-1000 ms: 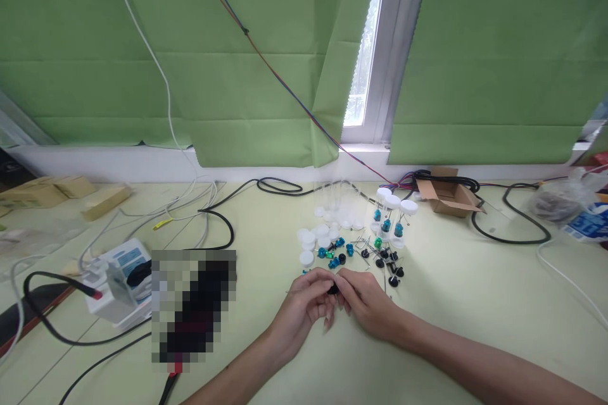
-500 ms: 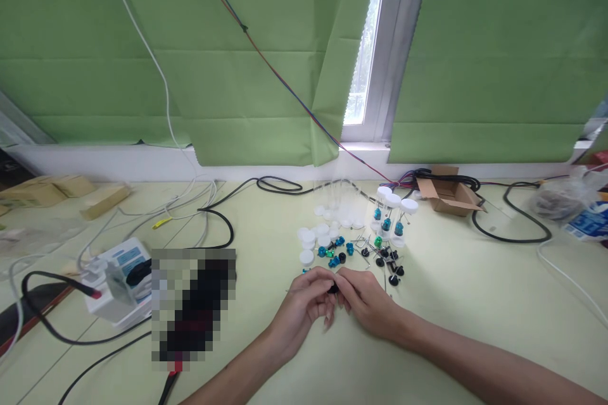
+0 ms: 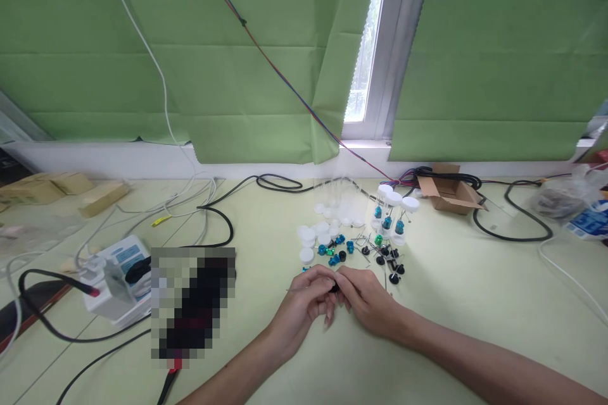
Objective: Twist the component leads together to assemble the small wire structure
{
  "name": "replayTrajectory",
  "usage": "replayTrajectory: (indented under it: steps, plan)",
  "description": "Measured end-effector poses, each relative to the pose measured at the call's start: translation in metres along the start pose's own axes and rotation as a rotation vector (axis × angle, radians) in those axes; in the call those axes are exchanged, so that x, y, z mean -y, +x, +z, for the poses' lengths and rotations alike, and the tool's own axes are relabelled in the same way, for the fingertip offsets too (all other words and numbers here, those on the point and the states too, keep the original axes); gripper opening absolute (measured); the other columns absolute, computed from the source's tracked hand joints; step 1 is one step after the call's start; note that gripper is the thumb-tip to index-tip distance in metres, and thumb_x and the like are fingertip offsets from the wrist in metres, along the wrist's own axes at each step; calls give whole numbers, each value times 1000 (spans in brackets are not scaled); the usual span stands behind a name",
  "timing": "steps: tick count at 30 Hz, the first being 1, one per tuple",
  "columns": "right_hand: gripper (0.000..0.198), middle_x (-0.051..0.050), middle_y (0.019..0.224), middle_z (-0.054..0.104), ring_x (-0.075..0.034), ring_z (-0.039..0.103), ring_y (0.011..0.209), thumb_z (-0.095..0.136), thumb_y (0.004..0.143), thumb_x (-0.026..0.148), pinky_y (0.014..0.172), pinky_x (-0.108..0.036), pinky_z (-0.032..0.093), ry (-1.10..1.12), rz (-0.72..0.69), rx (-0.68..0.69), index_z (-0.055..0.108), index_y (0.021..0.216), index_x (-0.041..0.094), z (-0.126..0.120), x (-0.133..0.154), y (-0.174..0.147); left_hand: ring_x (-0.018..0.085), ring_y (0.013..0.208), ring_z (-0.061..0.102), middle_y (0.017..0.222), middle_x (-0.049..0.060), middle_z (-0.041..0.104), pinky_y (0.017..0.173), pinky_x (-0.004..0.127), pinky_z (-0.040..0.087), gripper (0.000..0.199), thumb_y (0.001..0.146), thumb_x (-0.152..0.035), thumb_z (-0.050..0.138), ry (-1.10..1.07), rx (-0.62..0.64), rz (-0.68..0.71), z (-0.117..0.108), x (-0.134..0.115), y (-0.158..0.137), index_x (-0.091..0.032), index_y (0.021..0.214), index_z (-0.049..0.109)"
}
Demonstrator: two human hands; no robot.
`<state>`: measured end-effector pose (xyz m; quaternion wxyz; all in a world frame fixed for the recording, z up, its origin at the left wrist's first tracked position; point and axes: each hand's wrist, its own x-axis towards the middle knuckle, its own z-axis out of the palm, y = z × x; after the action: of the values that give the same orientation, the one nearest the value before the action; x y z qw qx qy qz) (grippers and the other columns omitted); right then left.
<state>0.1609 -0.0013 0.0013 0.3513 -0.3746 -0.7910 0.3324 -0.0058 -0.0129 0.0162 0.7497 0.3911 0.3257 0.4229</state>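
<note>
My left hand (image 3: pixel 301 307) and my right hand (image 3: pixel 370 304) meet low in the middle of the view. Pinched between their fingertips is a small black part (image 3: pixel 334 288), mostly covered by the fingers. A thin metal rod (image 3: pixel 295 290) sticks out leftward from my left hand; its other end is hidden. Just beyond the hands lie blue metallic parts (image 3: pixel 334 260), a black ring (image 3: pixel 342 255), a green part (image 3: pixel 379 239) and several black disc-headed pieces (image 3: pixel 394 278). Thin bent metal rods (image 3: pixel 363 243) are scattered among them. White round caps (image 3: pixel 306 255) sit to the left of these.
Clear containers with white lids (image 3: pixel 410 204), blue parts inside, stand behind the loose pieces. More clear tubes (image 3: pixel 339 199) are beside them. An open cardboard box (image 3: pixel 449 196) is at the back right. Black cables (image 3: pixel 280 185) and a white power unit (image 3: pixel 114 297) lie leftward.
Both hands keep the same pinch on the small black part, with barely any movement. The whole view has shifted very slightly.
</note>
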Motion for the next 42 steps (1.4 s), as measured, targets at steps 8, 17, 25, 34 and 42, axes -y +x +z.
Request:
replayTrajectory:
  steps: [8, 17, 25, 34, 42]
  plan:
    - [38, 3, 62, 49, -12, 47, 56, 29, 104, 30, 59, -24, 37, 28, 11, 4, 42, 69, 21, 0, 1, 0, 11, 49, 53, 62, 0, 57, 46, 23, 41, 9, 87, -20, 56, 12, 8, 12, 0, 0, -1, -14, 86, 62]
    - [37, 3, 63, 50, -12, 47, 56, 29, 103, 29, 60, -23, 37, 31, -7, -10, 42, 70, 21, 1, 0, 0, 11, 48, 52, 60, 0, 55, 46, 23, 41, 10, 87, -20, 56, -4, -9, 15, 1, -1, -1, -14, 85, 63]
    - [36, 4, 62, 49, -11, 47, 56, 31, 103, 29, 60, -23, 37, 36, -8, -18, 43, 71, 21, 1, -1, 0, 11, 49, 51, 58, -1, 54, 47, 23, 40, 11, 88, -21, 55, -9, -32, 24, 1, -2, -1, -14, 85, 63]
    - [27, 4, 64, 51, -11, 48, 56, 33, 102, 28, 59, -23, 37, 47, -7, -35, 54, 88, 19, 1, 0, -2, 11, 49, 51, 57, -1, 54, 46, 23, 40, 9, 87, -20, 56, -29, -62, 39, 1, -3, 0, -15, 88, 63]
    - [22, 4, 64, 51, -12, 48, 56, 36, 101, 28, 58, -23, 37, 64, 9, -26, 56, 99, 20, 2, -3, -3, 11, 48, 51, 54, -2, 53, 46, 23, 40, 8, 87, -21, 57, -29, -69, 46, 0, -3, -2, -16, 89, 63]
